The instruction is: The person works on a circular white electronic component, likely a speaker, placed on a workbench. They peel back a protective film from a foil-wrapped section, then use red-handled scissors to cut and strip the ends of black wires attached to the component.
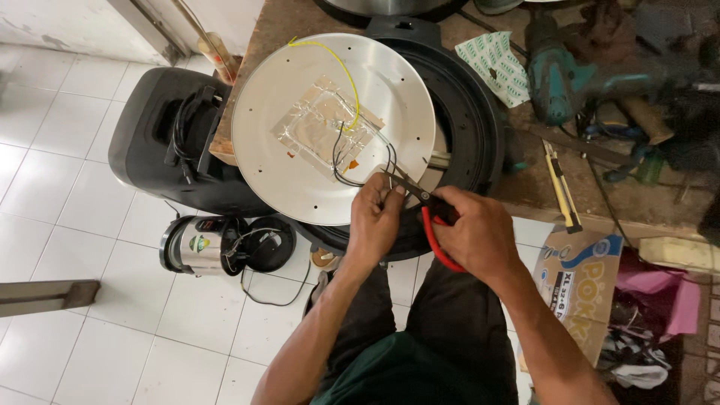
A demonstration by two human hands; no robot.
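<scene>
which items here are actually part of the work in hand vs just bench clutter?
In use:
- left hand, pinching the wires
- right hand, holding the red-handled pliers
- round metal plate with foil patch
- black round housing under the plate

Lying about:
- green power drill
- yellow utility knife
- cardboard box
- small steel appliance on the floor

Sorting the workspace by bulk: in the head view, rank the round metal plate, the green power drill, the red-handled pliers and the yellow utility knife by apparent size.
1. round metal plate
2. green power drill
3. red-handled pliers and yellow utility knife: similar in length; the right hand covers part of the pliers, so unranked.
</scene>
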